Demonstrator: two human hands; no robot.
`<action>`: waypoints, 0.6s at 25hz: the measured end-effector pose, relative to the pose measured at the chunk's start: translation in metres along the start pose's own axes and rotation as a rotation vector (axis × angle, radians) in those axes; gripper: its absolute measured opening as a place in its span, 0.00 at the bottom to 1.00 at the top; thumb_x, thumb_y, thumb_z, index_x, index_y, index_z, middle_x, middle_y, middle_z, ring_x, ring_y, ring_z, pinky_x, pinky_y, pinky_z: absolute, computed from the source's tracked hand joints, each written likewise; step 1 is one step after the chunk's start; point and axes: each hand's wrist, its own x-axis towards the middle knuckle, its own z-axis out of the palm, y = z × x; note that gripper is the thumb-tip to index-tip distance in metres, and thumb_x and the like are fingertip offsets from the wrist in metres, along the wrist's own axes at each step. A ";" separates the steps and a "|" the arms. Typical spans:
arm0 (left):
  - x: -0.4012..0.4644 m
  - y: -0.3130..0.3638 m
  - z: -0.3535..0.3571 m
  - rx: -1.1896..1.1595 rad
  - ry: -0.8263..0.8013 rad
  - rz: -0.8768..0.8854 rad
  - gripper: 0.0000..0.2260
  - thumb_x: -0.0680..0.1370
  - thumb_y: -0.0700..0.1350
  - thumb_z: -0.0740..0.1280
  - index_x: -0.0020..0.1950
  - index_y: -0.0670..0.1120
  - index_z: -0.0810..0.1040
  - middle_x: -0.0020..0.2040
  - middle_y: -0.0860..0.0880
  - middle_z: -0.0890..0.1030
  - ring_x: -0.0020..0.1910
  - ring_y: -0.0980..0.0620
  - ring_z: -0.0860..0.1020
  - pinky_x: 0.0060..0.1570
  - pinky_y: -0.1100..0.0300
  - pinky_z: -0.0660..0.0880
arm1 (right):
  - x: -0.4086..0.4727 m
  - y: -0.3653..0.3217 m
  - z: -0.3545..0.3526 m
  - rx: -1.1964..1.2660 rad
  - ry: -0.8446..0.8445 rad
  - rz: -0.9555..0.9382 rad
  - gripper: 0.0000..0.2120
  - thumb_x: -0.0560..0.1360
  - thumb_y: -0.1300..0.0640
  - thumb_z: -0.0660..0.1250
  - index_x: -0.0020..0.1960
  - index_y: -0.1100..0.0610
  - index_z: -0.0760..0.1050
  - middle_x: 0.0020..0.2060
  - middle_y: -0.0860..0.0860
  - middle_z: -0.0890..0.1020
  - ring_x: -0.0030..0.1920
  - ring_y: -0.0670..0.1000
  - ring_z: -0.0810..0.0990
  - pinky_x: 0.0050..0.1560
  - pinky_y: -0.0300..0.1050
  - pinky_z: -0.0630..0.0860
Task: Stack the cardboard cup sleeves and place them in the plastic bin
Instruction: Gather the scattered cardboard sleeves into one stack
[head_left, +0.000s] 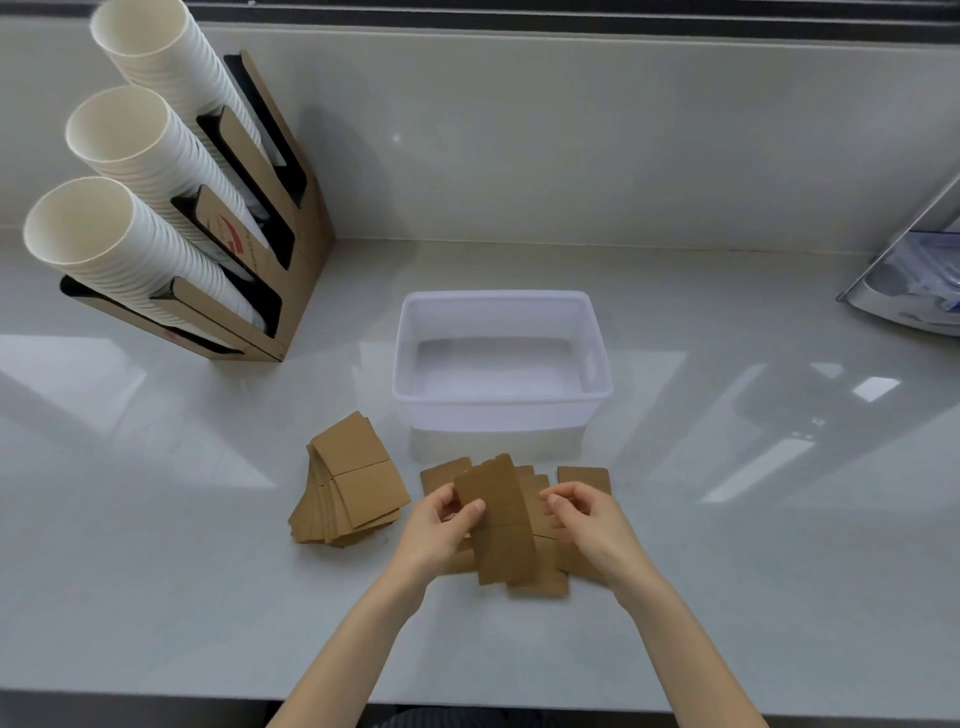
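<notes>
Left hand (444, 525) pinches one flattened cardboard cup sleeve (501, 525) near its upper left edge, thumb on top, fingers hidden behind. The sleeve is plain brown kraft, long and narrow, slightly tapered, tilted a little to the left, with a faint crease across the lower half. It is held above a loose scatter of sleeves (545, 577) lying flat and overlapping on the counter, some poking out behind it toward the bin.

Right hand (587, 519) sits just right of the held sleeve, fingers curled inward over the scatter; whether they grip anything, cannot tell.

Left of the hands: a fanned stack of sleeves (353, 480), same brown card, edges slipping out in steps along the left and lower sides, top piece showing a seam line across its middle.

Clear plastic bin (501, 402) stands just beyond the scatter, rectangular, translucent white, nothing inside.

Far left: a cardboard cup dispenser (291, 291) with three leaning columns of white paper cups (119, 249). Pale glossy countertop (156, 571) throughout.
</notes>
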 end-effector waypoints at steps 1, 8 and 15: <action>0.000 0.001 -0.001 -0.010 0.004 -0.001 0.06 0.77 0.42 0.62 0.47 0.53 0.76 0.47 0.52 0.81 0.46 0.56 0.79 0.34 0.71 0.77 | 0.002 0.002 -0.003 -0.111 0.107 -0.006 0.06 0.76 0.56 0.60 0.48 0.52 0.75 0.48 0.51 0.79 0.47 0.49 0.76 0.43 0.38 0.71; 0.000 0.007 0.001 -0.031 0.031 0.005 0.07 0.77 0.42 0.61 0.47 0.54 0.74 0.45 0.54 0.80 0.44 0.58 0.78 0.30 0.72 0.76 | 0.006 0.013 -0.007 -0.739 0.267 0.202 0.35 0.71 0.42 0.64 0.69 0.60 0.57 0.64 0.62 0.66 0.65 0.61 0.66 0.63 0.52 0.66; 0.003 0.006 0.001 0.033 0.056 0.004 0.08 0.78 0.44 0.60 0.44 0.57 0.72 0.43 0.57 0.79 0.42 0.60 0.77 0.35 0.69 0.75 | 0.018 0.017 -0.007 -0.591 0.269 0.253 0.30 0.70 0.50 0.69 0.63 0.65 0.62 0.63 0.63 0.69 0.63 0.63 0.70 0.61 0.53 0.69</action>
